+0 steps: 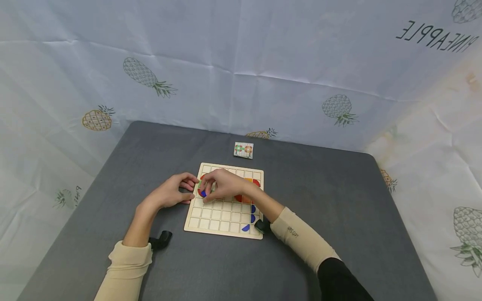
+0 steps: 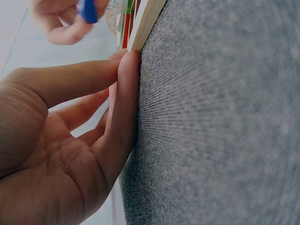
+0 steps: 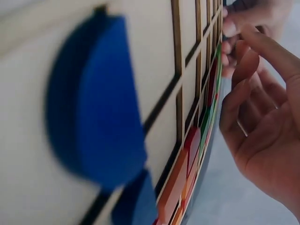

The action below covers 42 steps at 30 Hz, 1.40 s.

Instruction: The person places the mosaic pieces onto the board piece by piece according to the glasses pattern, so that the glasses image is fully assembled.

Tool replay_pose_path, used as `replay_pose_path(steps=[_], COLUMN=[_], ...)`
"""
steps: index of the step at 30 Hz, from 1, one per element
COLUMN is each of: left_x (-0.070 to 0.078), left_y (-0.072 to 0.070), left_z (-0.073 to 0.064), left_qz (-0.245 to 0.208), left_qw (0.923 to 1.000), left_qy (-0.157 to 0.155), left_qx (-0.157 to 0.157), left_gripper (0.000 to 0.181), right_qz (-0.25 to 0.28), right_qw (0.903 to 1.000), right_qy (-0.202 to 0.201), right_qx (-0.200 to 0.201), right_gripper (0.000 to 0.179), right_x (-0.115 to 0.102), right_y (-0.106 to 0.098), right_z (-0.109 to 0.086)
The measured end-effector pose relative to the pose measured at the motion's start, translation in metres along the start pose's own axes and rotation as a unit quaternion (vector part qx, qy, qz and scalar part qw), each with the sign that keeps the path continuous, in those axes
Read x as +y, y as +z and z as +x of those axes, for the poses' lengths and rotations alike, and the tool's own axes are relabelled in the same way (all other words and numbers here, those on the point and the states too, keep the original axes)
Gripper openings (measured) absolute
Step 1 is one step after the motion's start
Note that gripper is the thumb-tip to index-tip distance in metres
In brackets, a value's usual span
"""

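My right hand is over the left part of a gridded wooden board and pinches a small blue half-round piece between thumb and fingers. The same blue piece shows at the top of the left wrist view. At the board's left edge, my left hand touches the rim with thumb and fingertips, fingers bent loosely. Red pieces and green pieces lie on the upper part of the board, partly hidden by the right hand. Several blue half-round pieces lie along its right side.
Behind the board lies a small card with a coloured pattern. The grey table extends around the board, with a pineapple-print curtain behind it. A black wrist device overlaps the board's lower right corner.
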<state>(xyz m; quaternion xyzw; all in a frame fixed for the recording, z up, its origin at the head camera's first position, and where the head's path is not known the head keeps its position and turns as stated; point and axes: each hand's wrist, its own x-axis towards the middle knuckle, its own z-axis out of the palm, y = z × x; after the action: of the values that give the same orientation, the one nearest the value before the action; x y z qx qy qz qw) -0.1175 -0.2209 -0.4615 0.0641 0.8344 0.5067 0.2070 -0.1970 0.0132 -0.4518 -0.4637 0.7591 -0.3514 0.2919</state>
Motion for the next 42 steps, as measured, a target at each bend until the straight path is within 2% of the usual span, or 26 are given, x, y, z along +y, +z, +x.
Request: replay_pose_path(steps=[5,15,26,35,42], left_x=[0.000,0.001,0.000,0.001,0.001], left_y=[-0.001,0.000,0.000,0.000,0.000], left_z=[-0.001,-0.002,-0.001,-0.001,-0.001], left_qz=[0.005,0.000,0.007,0.004,0.005], left_qw=[1.0000,0.9999,0.9999,0.9999,0.9999], left_qy=[0.007,0.013,0.013,0.014,0.014], left_qx=[0.002,-0.004,-0.003,-0.005,-0.005], left_gripper=[0.046,0.046,0.045,0.044,0.045], right_qz=[-0.053,-0.124,-0.119,-0.105,-0.102], right_qw=[0.9981,0.9909,0.9913,0.9931,0.9927], right_qy=[0.021,0.046,0.032,0.038,0.038], right_qx=[-0.024,-0.023,-0.047,-0.035,-0.052], right_gripper=[0.023,0.031,0.022,0.020,0.021], right_x=[-0.009,-0.018,-0.016,-0.016,-0.017], right_y=[0.008,0.016,0.016,0.017,0.014], right_z=[0.006,0.012,0.009,0.011,0.010])
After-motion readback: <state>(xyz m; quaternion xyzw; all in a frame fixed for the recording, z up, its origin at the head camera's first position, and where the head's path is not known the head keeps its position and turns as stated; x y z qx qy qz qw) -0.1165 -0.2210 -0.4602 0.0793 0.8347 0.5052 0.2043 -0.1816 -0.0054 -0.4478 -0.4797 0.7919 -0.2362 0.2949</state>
